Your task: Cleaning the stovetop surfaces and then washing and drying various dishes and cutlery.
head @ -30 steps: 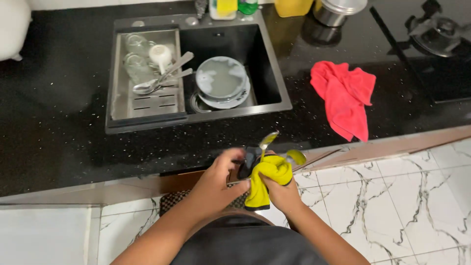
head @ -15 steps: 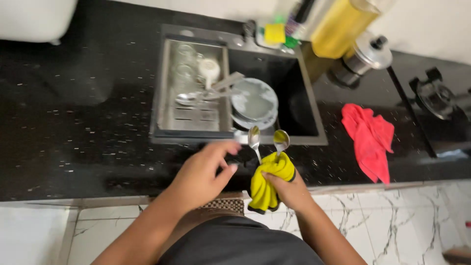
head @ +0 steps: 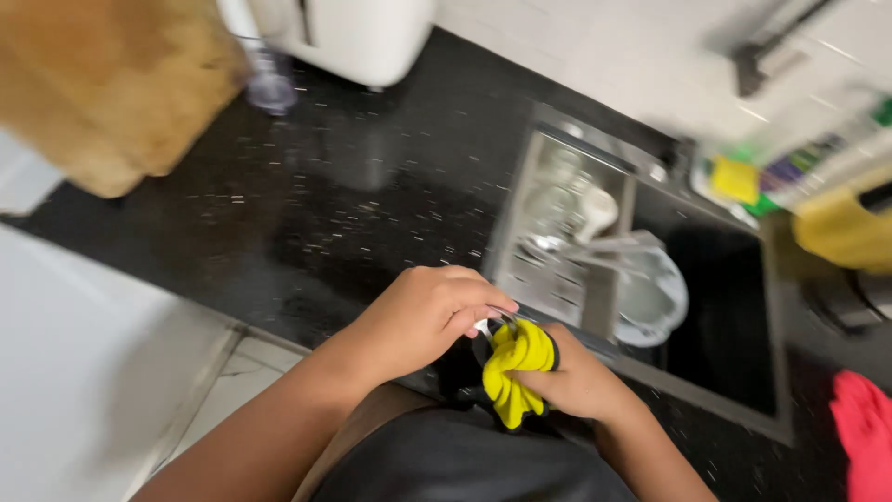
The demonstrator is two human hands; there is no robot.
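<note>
My right hand (head: 581, 381) was clamped on the yellow cloth (head: 514, 367) at the black desk's (head: 353, 204) edge, while my left hand (head: 423, 316) pinched a metal utensil (head: 490, 323) beside it.

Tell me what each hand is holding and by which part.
The right hand grips a bunched yellow cloth around its middle. The left hand pinches something at the cloth's top; what it is cannot be told.

Black speckled stone countertop (head: 307, 204), one. Steel sink (head: 650, 279) set into it, holding blurred dishes. On the surface: white appliance (head: 348, 37), clear glass (head: 269, 84), wooden board (head: 111, 84), red cloth (head: 864, 437) at right edge.
</note>
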